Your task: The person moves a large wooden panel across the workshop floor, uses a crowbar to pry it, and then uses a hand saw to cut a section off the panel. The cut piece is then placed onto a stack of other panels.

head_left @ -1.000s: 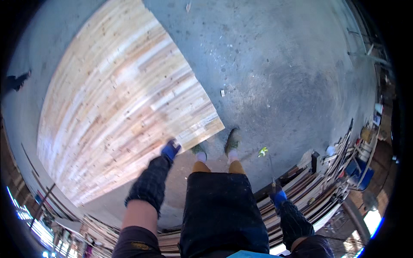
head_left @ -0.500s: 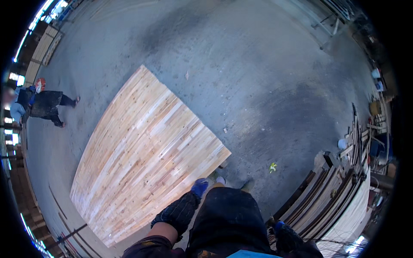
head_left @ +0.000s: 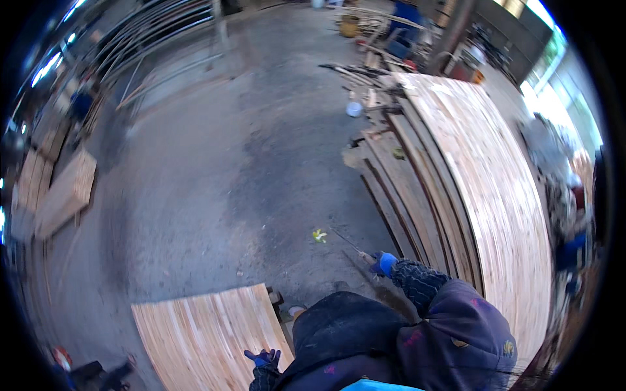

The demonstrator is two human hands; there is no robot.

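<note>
Grey concrete floor [head_left: 195, 182], scuffed darker towards the middle, spreads out from the person. Nearest, at left, a pale wooden panel [head_left: 202, 322] of joined strips lies flat. The gloved left hand [head_left: 263, 358] is over its right part, fingers spread; whether it touches cannot be told. Such a panel should be stiff and rather heavy, its face probably smooth enough to slide under a glove; two opposite edges look the surest hold, with corners best kept from knocks.

At near right, the gloved right hand [head_left: 383, 262] is wrapped around the near end of a thin rod-like tool [head_left: 357, 250]. It looks light and rigid, best gripped at that thicker end. Just beyond its tip lies a yellow-green scrap [head_left: 319, 235]. Farther right, a large pale panel [head_left: 482, 195] lies beside long planks [head_left: 417, 195]; far left stands a metal rack [head_left: 176, 55].
</note>
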